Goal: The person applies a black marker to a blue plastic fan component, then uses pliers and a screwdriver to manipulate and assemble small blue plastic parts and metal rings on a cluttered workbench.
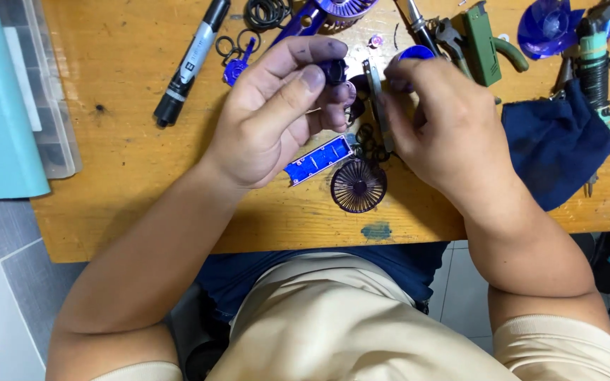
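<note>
- Head view looks down on a wooden table where two bare hands work close together.
- The left hand pinches a small dark purple part between thumb and fingers, just above the table.
- The right hand is closed around metal tweezers, whose tips point down toward the table, beside the purple part.
- Under the hands lie a blue circuit board and a round dark fan grille, just beside each other.
- A black marker lies to the left, well apart from the hands.
- A dark blue cloth lies to the right, near the right hand.
- A green tool rests at the far edge.
</note>
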